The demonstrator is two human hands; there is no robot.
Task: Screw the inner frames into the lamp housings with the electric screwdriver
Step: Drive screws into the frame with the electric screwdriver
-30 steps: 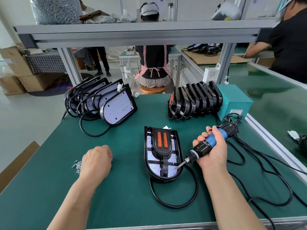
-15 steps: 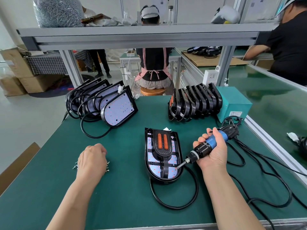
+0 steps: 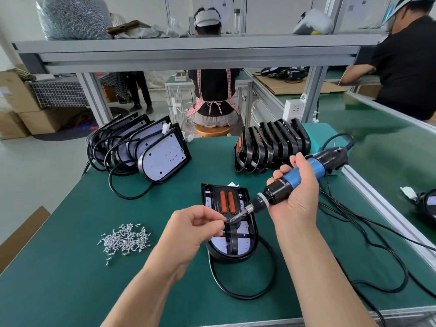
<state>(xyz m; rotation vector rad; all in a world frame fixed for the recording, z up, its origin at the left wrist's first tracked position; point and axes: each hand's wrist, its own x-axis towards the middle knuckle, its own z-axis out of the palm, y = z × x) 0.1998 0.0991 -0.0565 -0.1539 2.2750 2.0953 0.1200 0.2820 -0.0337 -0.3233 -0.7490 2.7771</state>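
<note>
A black lamp housing (image 3: 251, 241) with an inner frame (image 3: 227, 201) carrying two orange strips lies flat at the table's middle. My right hand (image 3: 298, 199) grips the blue and black electric screwdriver (image 3: 292, 180), lifted above the housing with its bit pointing down-left. My left hand (image 3: 195, 228) is raised over the housing's left side, fingertips pinched together right at the bit's tip (image 3: 233, 218); what they pinch is too small to make out. A pile of silver screws (image 3: 126, 239) lies on the green mat to the left.
Several housings with white LED boards and coiled cords (image 3: 144, 147) lean at the back left. A row of black inner frames (image 3: 271, 145) stands at the back right beside a teal box (image 3: 323, 135). Black cables (image 3: 368, 234) trail right. People work at neighbouring benches.
My left hand left the screw pile and came up to the screwdriver's bit with fingers pinched. My right hand lifted the screwdriver off the housing's right edge and moved it up.
</note>
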